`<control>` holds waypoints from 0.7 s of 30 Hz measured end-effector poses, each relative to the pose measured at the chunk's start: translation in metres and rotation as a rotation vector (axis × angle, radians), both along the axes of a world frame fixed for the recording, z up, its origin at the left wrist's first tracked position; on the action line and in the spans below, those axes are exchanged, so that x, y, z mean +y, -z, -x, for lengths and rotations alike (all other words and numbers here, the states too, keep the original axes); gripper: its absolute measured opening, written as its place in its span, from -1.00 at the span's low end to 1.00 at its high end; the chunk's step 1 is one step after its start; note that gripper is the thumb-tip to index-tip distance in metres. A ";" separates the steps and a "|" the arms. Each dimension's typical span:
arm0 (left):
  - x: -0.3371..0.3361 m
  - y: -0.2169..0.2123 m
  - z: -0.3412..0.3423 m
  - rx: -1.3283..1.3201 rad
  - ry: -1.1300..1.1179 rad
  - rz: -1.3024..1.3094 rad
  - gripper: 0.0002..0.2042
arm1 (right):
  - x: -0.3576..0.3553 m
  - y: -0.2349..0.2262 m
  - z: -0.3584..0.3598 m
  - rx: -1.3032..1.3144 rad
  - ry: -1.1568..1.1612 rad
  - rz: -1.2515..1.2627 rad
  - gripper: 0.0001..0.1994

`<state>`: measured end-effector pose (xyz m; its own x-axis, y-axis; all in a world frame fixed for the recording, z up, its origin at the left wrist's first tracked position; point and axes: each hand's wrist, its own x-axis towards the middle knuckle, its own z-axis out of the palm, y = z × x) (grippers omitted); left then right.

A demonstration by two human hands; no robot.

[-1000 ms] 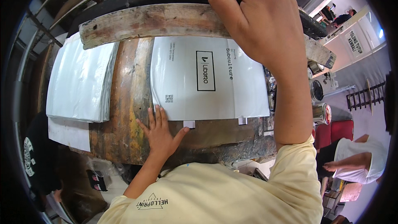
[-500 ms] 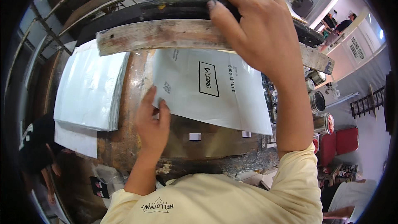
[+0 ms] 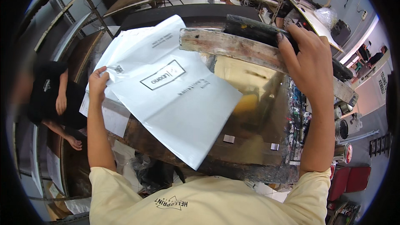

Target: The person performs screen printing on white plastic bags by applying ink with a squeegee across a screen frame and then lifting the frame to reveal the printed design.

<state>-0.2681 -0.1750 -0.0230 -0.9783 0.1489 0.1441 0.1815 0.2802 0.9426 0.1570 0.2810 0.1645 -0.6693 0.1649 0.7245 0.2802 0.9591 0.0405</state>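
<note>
Paint-stained brown table (image 3: 266,112) is seen below. A white plastic bag (image 3: 175,100) is pinched at its top corner by the left hand (image 3: 98,84), lying slanted, long side running toward the lower right. A wooden frame (image 3: 233,48) is gripped by the right hand (image 3: 306,60).

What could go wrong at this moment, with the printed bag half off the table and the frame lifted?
The left hand pinches only one corner of the white printed bag, so it may sag and drag its print across the stained table. The right hand alone holds the raised wooden frame, which could slip down.
</note>
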 end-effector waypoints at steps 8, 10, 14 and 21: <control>-0.118 0.039 0.133 -0.126 -0.132 0.086 -0.90 | -0.012 0.001 -0.003 -0.027 0.054 0.010 -0.64; -0.140 0.054 0.155 -0.090 -0.213 0.130 -0.88 | -0.013 0.001 -0.003 -0.081 0.095 0.052 -0.62; -0.179 0.080 0.182 -0.047 -0.306 0.221 -0.85 | -0.010 0.004 -0.001 -0.016 0.040 -0.058 -0.65; -0.114 0.040 0.126 0.584 -0.815 0.927 -0.56 | -0.012 0.005 0.000 -0.012 0.034 -0.068 -0.63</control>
<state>-0.3939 -0.2887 -0.0634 -0.6660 -0.1688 0.7266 -0.0350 0.9801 0.1956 0.1568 0.2687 0.1597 -0.6730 0.1383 0.7266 0.3117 0.9439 0.1090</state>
